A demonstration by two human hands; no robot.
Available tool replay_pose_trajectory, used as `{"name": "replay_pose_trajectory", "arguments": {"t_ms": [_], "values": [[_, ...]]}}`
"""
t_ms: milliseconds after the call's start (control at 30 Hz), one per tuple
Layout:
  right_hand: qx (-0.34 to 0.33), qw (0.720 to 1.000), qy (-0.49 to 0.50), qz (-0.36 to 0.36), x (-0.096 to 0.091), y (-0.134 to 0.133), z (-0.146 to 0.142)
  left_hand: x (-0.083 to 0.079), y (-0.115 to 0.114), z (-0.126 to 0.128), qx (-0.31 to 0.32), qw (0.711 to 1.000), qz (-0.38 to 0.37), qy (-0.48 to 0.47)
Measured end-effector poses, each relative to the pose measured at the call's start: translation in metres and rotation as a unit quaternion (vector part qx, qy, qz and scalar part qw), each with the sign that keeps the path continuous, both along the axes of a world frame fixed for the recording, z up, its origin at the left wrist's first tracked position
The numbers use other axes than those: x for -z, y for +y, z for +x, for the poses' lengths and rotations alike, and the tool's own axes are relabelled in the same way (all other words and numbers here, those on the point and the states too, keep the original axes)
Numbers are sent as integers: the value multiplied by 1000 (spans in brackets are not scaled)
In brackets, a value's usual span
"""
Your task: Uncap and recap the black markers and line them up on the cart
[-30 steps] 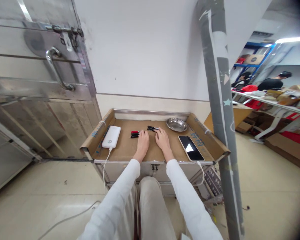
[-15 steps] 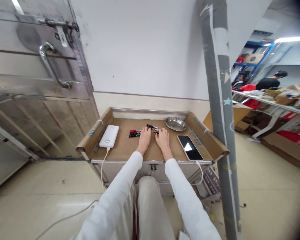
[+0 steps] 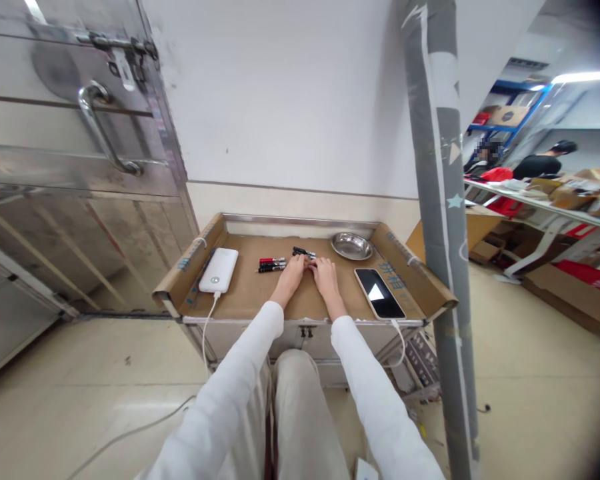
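Note:
Over the middle of the brown-covered cart top, my left hand (image 3: 291, 275) and my right hand (image 3: 326, 275) meet at the fingertips. Both have their fingers curled in a pinch; whatever is between them is mostly hidden and too small to name. Left of my left hand lie a red marker pen (image 3: 269, 260) and black pens (image 3: 270, 268), side by side. Just beyond my fingertips, more black pens (image 3: 303, 252) rest on the cardboard. A round steel dish (image 3: 351, 246) sits behind and right of my right hand.
A white power bank (image 3: 219, 270) with a cable lies on the left of the cart, a phone (image 3: 380, 294) with a cable on the right. Raised cardboard sides (image 3: 415, 273) edge the top. A tall grey wrapped roll (image 3: 445, 200) stands at the right. People sit farther back.
My hands have come closer together, the left moving slightly right, and their fingertips now meet. The pens on the left show more fully. Dish, phone and power bank stay put.

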State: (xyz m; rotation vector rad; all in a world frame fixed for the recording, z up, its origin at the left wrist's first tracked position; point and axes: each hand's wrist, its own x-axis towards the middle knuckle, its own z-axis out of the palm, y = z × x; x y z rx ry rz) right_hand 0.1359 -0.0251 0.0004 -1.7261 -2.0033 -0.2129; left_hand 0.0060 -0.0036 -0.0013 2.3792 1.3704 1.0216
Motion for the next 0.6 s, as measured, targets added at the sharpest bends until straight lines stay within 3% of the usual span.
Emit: {"name": "replay_pose_trajectory", "arguments": {"t_ms": [133, 333, 467, 600], "values": [[-7, 1000, 17, -2, -2, -2, 0, 1, 2, 0, 9, 1000, 8, -7], [55, 996, 65, 36, -9, -14, 1, -2, 5, 2, -2, 991, 90, 102], [114, 990, 75, 35, -11, -19, 3, -8, -6, 1, -8, 984, 92, 155], [115, 991, 64, 22, -11, -21, 2, -10, -18, -3, -20, 981, 78, 175]]}}
